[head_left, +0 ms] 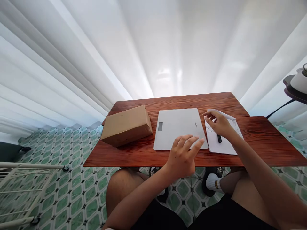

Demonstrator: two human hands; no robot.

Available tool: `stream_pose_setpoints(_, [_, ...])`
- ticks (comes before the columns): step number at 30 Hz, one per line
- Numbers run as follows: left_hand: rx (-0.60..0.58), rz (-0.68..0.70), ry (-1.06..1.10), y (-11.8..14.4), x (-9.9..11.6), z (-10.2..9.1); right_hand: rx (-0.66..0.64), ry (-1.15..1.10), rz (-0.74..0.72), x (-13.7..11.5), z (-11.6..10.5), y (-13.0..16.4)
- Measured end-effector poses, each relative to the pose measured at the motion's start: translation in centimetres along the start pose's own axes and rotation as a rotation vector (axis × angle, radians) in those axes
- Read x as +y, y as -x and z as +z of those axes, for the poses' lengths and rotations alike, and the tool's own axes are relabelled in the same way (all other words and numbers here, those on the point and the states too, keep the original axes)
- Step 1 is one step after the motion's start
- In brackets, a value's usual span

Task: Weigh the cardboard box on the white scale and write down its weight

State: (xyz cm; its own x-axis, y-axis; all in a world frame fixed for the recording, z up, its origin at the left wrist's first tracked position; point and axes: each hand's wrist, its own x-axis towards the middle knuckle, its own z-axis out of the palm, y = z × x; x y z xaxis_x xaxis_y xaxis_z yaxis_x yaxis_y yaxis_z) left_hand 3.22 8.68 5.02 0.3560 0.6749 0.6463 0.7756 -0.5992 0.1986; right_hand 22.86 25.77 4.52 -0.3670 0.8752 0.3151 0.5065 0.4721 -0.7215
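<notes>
The stiff, smooth scale (178, 127), probably slippery, is approached at its near edge by the left hand (183, 156), fingers spread and empty.

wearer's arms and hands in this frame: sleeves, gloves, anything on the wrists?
Both forearms are bare up to the frame edge: no sleeves show. The left hand and right hand wear no gloves, and no watch, band or ring is visible on wrists or fingers. No markings or cables. Lower down, black shorts show.
</notes>
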Motion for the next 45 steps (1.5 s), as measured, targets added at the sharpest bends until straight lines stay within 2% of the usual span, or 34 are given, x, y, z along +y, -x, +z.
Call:
stream_pose_setpoints(6, [-0.191, 0.146, 0.012, 0.2, 1.3, 2.7, -0.042, 0.126, 0.027, 3.9, -2.5, 1.1])
stream_pose_setpoints(9, [-0.283, 0.234, -0.007, -0.7, 1.6, 3.8, -0.036, 0.181, 0.102, 5.2, -3.3, 1.7])
stream_pose_setpoints(12, [-0.338, 0.384, -0.043, -2.0, 2.1, 5.4, -0.075, 0.294, 0.17, 6.1, -3.3, 2.0])
stream_pose_setpoints(18, [-0.303, 0.722, -0.067, -3.8, 3.7, 10.4, -0.185, 0.448, 0.164, 6.9, -2.5, 2.0])
stream_pose_setpoints(23, [-0.242, 0.777, 0.006, -3.8, 4.1, 13.3, -0.249, 0.49, 0.067, 7.4, -1.8, 1.9])
stream_pose_setpoints(27, [-0.243, 0.747, 0.028, -3.5, 4.1, 13.5, -0.282, 0.493, 0.009, 7.6, -1.4, 1.5])
stream_pose_setpoints(31, [-0.265, 0.728, 0.025, -3.2, 4.2, 13.4, -0.259, 0.516, -0.018, 7.5, -1.7, 1.4])
stream_pose_setpoints(34, [-0.237, 0.727, 0.041, -3.0, 4.2, 13.6, -0.177, 0.539, -0.092, 7.5, -2.1, 1.5])
stream_pose_setpoints(40, [-0.215, 0.717, 0.068, -3.2, 4.2, 13.7, -0.009, 0.559, -0.356, 8.4, -2.0, 1.6])
stream_pose_setpoints(45, [-0.229, 0.715, 0.074, -3.5, 4.2, 13.6, 0.087, 0.654, -0.381, 8.7, -1.9, 1.5])
